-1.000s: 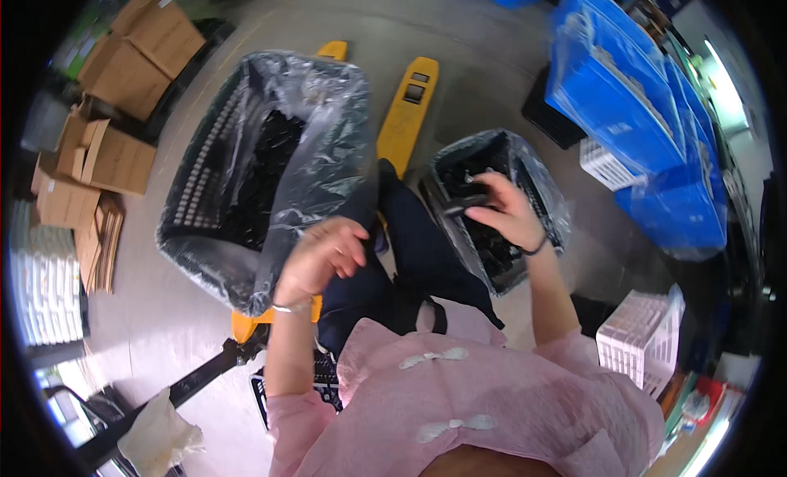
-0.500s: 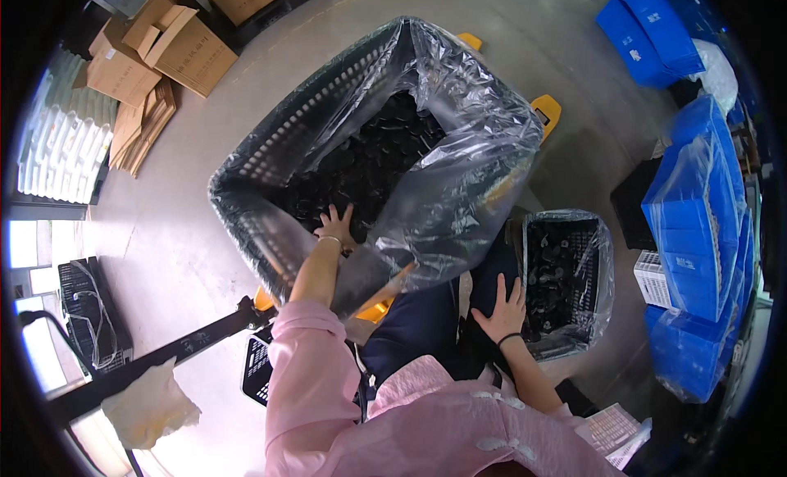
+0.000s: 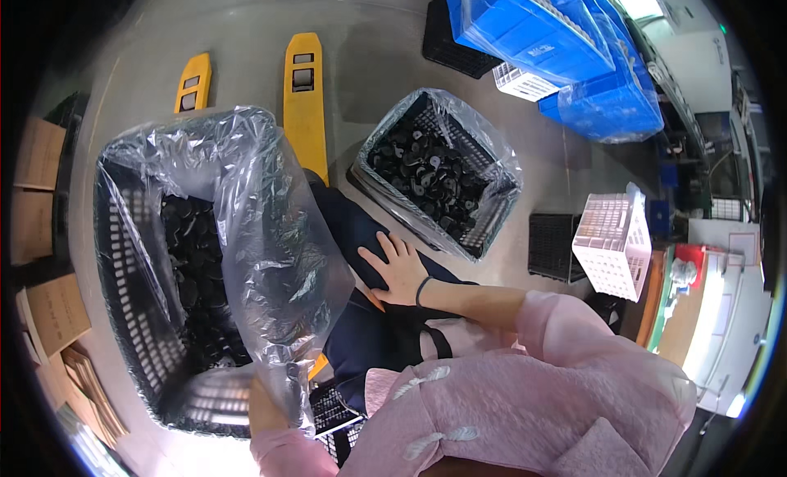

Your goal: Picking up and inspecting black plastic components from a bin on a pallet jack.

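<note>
A large dark crate point(image 3: 119, 272) stands at the left, lined with a clear plastic bag point(image 3: 283, 247). Flat, rounded black pieces point(image 3: 197, 272) fill its bottom. My left forearm point(image 3: 269, 411) reaches into its near end past the liner, and the hand is hidden there. My right hand point(image 3: 398, 270) lies on my dark-trousered thigh with its fingers spread, holding nothing. Just beyond that hand is a smaller lined crate point(image 3: 493, 172) with similar black pieces point(image 3: 426, 174) in it.
Yellow pallet-truck forks point(image 3: 305, 108) stick out beyond the large crate. Blue bins point(image 3: 533, 38) are stacked at the far right. A white crate point(image 3: 611, 241) and a black crate point(image 3: 554, 246) stand to the right. Cardboard boxes point(image 3: 57, 313) line the left edge.
My view has swung to the right, so the crates appear further left. My left hand, earlier seen spread on the black pieces, is now hidden. My right hand still rests on my thigh.
</note>
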The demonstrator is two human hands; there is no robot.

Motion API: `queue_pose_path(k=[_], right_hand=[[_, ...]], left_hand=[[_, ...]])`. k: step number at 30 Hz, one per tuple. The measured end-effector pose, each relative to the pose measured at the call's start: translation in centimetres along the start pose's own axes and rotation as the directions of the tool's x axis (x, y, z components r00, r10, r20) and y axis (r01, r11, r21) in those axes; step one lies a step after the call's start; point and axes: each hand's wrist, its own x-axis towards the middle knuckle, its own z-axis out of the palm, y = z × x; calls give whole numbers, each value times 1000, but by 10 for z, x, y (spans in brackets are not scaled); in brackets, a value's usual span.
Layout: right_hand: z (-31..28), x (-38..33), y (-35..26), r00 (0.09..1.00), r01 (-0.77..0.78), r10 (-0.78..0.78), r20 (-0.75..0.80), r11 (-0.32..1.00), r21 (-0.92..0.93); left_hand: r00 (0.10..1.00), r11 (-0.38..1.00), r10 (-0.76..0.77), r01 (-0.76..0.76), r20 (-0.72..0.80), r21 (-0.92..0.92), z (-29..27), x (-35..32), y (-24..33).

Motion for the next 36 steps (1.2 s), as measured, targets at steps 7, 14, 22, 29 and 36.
queue_pose_path(k=[7,14,22,29,36], right_hand=[[8,-8,4,999,47,-47,-18,999,0],[15,-12,14,994,104,-103,-23,992,73],[-106,-4,-38,868,462,-384,-314,398,792],[-163,-13,-58,707,622,-601,-373,276,733],[-149,-21,-45,768,318,-570,-294,-60,946]], left_hand=[[940,954,-63,-41,-335,-296,-17,-15,-33],[769,120,-638,41,-45,-992,-194,-121,-10],[944,-246,-69,-330,-323,-911,-234,-210,166],[931,-538,78,-261,-355,-801,-185,-222,250],[931,-480,182,-198,-318,-854,-171,-223,267]])
